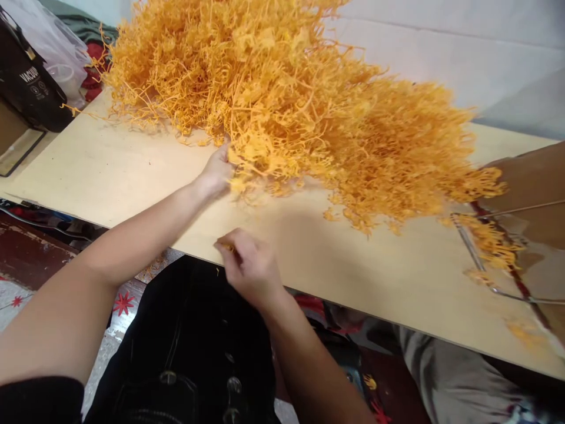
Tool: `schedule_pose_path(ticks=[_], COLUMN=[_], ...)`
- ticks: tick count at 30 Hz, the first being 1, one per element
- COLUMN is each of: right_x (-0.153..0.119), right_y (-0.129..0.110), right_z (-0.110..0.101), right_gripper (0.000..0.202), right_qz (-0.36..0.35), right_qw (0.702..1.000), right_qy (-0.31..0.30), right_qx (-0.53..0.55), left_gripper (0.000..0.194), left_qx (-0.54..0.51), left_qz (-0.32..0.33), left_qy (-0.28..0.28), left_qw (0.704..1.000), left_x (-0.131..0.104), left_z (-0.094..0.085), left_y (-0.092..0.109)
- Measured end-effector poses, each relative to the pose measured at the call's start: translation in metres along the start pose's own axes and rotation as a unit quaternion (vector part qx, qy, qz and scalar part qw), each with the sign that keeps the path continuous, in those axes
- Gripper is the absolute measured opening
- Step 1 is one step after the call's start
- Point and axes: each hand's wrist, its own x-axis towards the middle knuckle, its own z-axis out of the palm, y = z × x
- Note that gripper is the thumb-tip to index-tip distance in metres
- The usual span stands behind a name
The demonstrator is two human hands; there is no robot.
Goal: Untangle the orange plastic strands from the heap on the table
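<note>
A big heap of tangled orange plastic pieces [286, 100], thin and stringy with branching ends, lies on the table [110, 165]. At the heap's front edge, my left hand [218, 171] grips a bunch of these pieces [253, 153]; its fingertips are hidden among them. Nearer to me, my right hand [253, 265] is held above the table's front edge with its fingers curled closed. A bit of orange shows between its thumb and forefinger, too small to make out its shape.
On the right stands a brown cardboard box [529, 188], a bent metal wire frame [474, 250] beside it, with loose orange pieces [494, 241]. A black case marked VACUUM [30, 76] and a clear plastic bag [53, 35] are at the left. Behind is a white wall [419, 53].
</note>
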Motion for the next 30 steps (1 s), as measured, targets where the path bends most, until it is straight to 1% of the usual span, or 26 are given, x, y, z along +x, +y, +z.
schedule_pose_path(ticks=[1,2,3,4,6,8,9,11,14,16,18,20,21,23,25,27,28,29,30], right_x=[-0.001,-0.002,-0.001,0.001,0.007,0.013,0.016,0.021,0.028,0.029,0.028,0.024,0.022,0.016,0.012,0.009,0.009,0.009,0.010], right_y=[-0.001,0.001,0.006,0.012,0.026,0.036,0.038,0.036,0.029,0.027,0.027,0.027,0.026,0.019,0.006,-0.007,-0.010,-0.010,-0.008], right_z=[0.000,-0.001,-0.003,-0.006,-0.016,-0.024,-0.027,-0.028,-0.022,-0.018,-0.017,-0.018,-0.018,-0.018,-0.016,-0.012,-0.011,-0.011,-0.012], right_gripper=[0.008,0.007,0.006,0.008,0.013,0.017,0.020,0.028,0.032,0.029,0.030,0.034,0.035,0.036,0.036,0.034,0.031,0.028,0.023], right_qz=[-0.008,0.005,0.038,0.086,0.189,0.250,0.264,0.273,0.282,0.278,0.248,0.205,0.185,0.146,0.090,0.029,0.015,0.024,0.057], right_qw=[1.000,1.000,0.999,0.996,0.978,0.961,0.957,0.959,0.958,0.954,0.959,0.972,0.978,0.988,0.990,0.982,0.978,0.977,0.978], right_qy=[-0.002,0.004,0.017,0.032,0.054,0.060,0.053,0.019,-0.027,-0.043,-0.059,-0.062,-0.054,-0.050,-0.098,-0.162,-0.181,-0.181,-0.162], right_qx=[0.003,0.005,0.009,0.022,0.067,0.105,0.106,0.074,-0.039,-0.104,-0.120,-0.095,-0.078,-0.029,0.036,0.088,0.103,0.111,0.122], left_gripper=[0.026,0.025,0.025,0.025,0.024,0.021,0.019,0.017,0.020,0.021,0.017,0.012,0.011,0.009,0.010,0.010,0.010,0.011,0.013], left_qx=[-0.002,0.002,0.011,0.021,0.039,0.057,0.065,0.067,0.039,0.037,0.059,0.092,0.108,0.124,0.115,0.097,0.093,0.094,0.100], left_qz=[0.002,0.007,0.011,0.008,0.001,-0.010,-0.016,-0.021,-0.012,-0.012,-0.022,-0.031,-0.033,-0.028,-0.009,0.016,0.024,0.025,0.019], left_qy=[-0.013,-0.030,-0.051,-0.077,-0.126,-0.155,-0.160,-0.159,-0.154,-0.148,-0.139,-0.132,-0.131,-0.112,-0.071,-0.044,-0.051,-0.072,-0.100], left_qw=[1.000,1.000,0.999,0.997,0.991,0.986,0.985,0.985,0.987,0.988,0.988,0.986,0.985,0.986,0.991,0.994,0.994,0.993,0.990], left_x=[0.002,0.002,0.001,-0.001,-0.006,-0.011,-0.014,-0.017,-0.018,-0.018,-0.018,-0.018,-0.018,-0.015,-0.010,-0.006,-0.004,-0.004,-0.004], left_z=[-0.003,-0.005,-0.007,-0.009,-0.011,-0.009,-0.008,-0.004,0.000,0.001,0.001,0.002,0.002,0.003,0.002,0.000,-0.002,-0.004,-0.005], left_y=[0.001,0.002,0.002,0.002,0.000,-0.002,-0.003,-0.005,-0.007,-0.007,-0.006,-0.005,-0.005,-0.004,-0.005,-0.005,-0.005,-0.004,-0.004])
